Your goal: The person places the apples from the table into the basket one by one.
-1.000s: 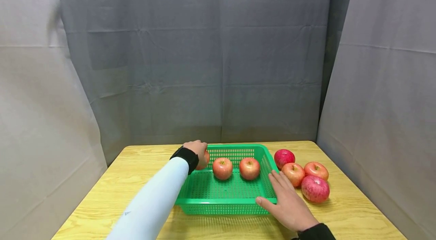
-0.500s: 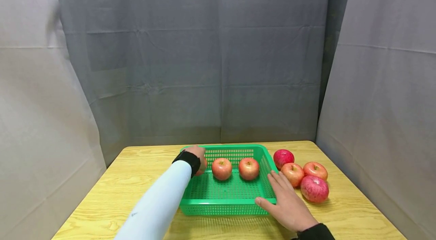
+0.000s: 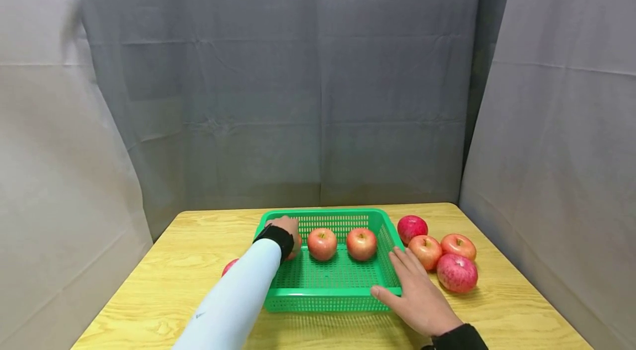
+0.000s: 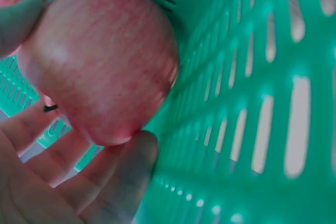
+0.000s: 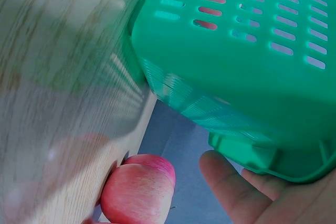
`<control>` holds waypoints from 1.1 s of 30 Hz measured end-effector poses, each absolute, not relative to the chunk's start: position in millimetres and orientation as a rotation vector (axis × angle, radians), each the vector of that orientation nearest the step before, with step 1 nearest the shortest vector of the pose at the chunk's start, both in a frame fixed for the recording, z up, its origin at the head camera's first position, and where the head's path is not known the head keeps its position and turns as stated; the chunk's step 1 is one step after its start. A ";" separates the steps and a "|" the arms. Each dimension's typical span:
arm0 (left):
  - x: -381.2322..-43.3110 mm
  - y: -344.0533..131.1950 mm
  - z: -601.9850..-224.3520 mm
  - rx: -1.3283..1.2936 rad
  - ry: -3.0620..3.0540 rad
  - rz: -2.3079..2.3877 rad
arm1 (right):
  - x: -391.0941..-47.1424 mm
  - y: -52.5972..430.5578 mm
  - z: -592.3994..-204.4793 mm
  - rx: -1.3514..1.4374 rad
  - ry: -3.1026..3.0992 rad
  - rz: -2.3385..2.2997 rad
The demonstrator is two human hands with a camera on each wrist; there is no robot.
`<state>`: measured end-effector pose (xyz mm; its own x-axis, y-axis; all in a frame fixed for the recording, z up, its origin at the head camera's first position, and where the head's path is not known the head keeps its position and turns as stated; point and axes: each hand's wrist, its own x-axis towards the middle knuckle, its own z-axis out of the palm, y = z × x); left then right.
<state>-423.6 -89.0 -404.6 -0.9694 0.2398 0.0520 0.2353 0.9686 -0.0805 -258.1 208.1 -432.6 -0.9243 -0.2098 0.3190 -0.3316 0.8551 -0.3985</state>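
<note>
A green plastic basket (image 3: 330, 293) with slotted walls stands on the table. At its far left corner my left hand (image 3: 285, 226) reaches inside and grips a red apple (image 4: 100, 61), with the thumb on one side and the fingers on the other. That apple lies close to the basket's slotted wall; in the head view the hand mostly hides it. Two more apples, a middle one (image 3: 322, 244) and a right one (image 3: 361, 244), sit in a row beside it. My right hand (image 3: 417, 300) rests at the basket's near right corner, fingers straight along the rim.
Right of the basket lie two lighter apples (image 3: 425, 252) and two darker pink-red fruits (image 3: 457, 272), close together. Another pink-red fruit (image 3: 229, 266) shows partly behind the left forearm. Grey cloth (image 3: 268, 90) hangs behind the wooden table (image 3: 164, 267).
My left hand has moved slightly down into the basket with the apple, and the forearm has shifted right, uncovering a pink-red fruit at the left. My right hand stays at the rim.
</note>
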 end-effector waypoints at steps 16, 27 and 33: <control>-422.0 -95.1 -413.6 -0.378 -2.984 0.157 | -256.2 206.5 -435.7 0.418 -2.766 0.685; -407.9 -103.6 -359.6 -0.389 -2.905 0.030 | -257.0 207.0 -430.6 0.405 -2.792 0.664; -406.2 -120.5 -339.6 -0.395 -2.911 0.012 | -258.4 207.7 -430.6 0.404 -2.791 0.659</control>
